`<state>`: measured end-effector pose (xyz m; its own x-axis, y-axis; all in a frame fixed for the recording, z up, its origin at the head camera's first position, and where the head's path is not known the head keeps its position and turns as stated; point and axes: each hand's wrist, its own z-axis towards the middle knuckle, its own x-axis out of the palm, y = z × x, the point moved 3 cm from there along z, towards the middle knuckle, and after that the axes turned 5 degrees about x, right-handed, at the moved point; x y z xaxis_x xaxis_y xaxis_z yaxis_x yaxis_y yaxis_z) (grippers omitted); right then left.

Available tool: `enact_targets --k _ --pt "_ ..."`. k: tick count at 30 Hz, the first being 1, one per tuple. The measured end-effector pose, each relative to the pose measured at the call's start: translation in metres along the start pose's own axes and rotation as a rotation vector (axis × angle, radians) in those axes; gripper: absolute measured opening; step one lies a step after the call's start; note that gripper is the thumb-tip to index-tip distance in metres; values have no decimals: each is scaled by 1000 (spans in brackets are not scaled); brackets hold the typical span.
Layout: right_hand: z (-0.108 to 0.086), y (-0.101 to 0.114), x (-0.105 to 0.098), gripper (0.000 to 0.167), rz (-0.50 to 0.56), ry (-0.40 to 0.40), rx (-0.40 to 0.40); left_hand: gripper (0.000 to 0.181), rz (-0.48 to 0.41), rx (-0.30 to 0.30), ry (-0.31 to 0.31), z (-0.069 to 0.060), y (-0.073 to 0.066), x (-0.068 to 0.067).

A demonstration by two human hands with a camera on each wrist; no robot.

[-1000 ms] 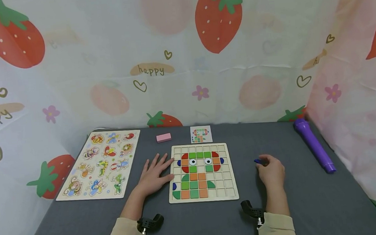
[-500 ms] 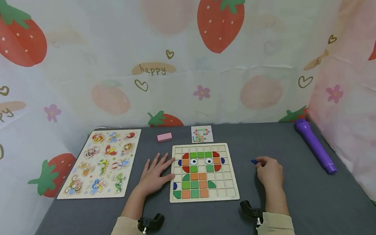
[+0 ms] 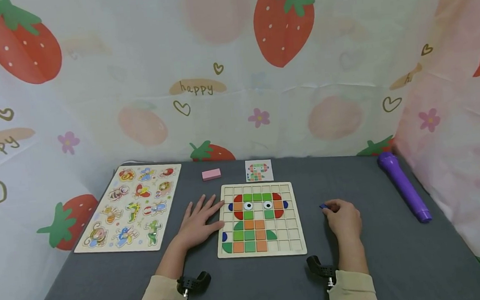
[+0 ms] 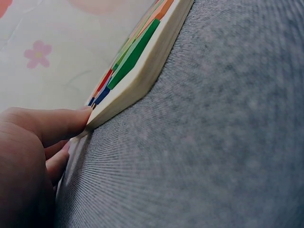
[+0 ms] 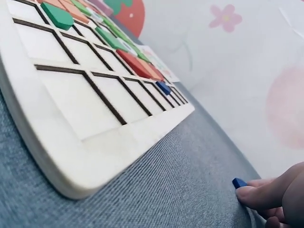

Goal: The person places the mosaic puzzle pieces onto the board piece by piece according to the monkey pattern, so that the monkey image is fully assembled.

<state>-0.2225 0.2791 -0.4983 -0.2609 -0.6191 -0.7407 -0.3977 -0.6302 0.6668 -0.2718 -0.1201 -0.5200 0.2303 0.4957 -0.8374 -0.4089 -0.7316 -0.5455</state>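
Observation:
A pale wooden grid board (image 3: 284,246) lies on the table, partly filled with green, orange, red and blue pieces and two round eye pieces. My left hand (image 3: 199,223) rests with fingers spread at the board's left edge, its thumb touching the rim. To the right of the board, my right hand (image 3: 344,218) pinches a small blue piece (image 5: 239,183) between thumb and fingers, just above or on the cloth; I cannot tell which. Part of that piece is hidden by the fingers. Behind the board lies a small pattern card (image 3: 259,171) with a similar coloured figure.
A board of cartoon insects and animals (image 3: 133,208) lies at the left. A pink block (image 3: 211,174) sits at the back, left of the card. A purple cylinder shaped like a torch or microphone (image 3: 404,187) lies at the right. Strawberry-printed cloth walls surround the dark grey table (image 3: 266,287).
My right hand has shifted slightly left toward the board with the blue piece in its fingers. My left hand stays at the board's edge. The head view has shifted a little.

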Motion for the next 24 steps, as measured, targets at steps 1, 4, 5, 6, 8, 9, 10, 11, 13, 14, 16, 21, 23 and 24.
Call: enact_targets --k 1,4,5,6,8,9,10,11,13,14,16,21,23,24 --pt "0 1 0 24 2 2 4 67 0 1 0 0 0 0" --pt "-1 3 0 19 14 6 7 68 5 1 1 0 1 0" --pt "-1 3 1 18 21 8 3 68 6 1 2 0 1 0" --pt "-1 4 1 18 31 10 -2 68 7 1 2 0 1 0" --pt "0 5 2 21 48 25 -18 68 5 -2 5 1 1 0" --pt "0 6 3 24 57 31 -29 68 3 -3 7 1 2 0" --pt "0 8 3 27 64 36 -41 68 1 -4 7 1 2 0" --pt "-1 10 3 29 76 39 -54 68 2 -5 7 1 2 1" --pt "-2 15 5 31 93 44 -75 68 0 -7 7 1 2 1" --pt "-3 19 5 31 107 46 -83 68 2 -7 7 1 2 2" --pt "-6 26 7 29 139 43 -93 67 8 -6 6 1 2 2" --pt "-16 47 17 28 232 57 -120 65 5 -1 3 0 1 2" --pt "-20 56 23 27 268 81 -144 64 -1 -2 -1 0 1 1" --pt "-22 60 27 27 283 98 -157 64 -3 -2 -5 0 0 1"
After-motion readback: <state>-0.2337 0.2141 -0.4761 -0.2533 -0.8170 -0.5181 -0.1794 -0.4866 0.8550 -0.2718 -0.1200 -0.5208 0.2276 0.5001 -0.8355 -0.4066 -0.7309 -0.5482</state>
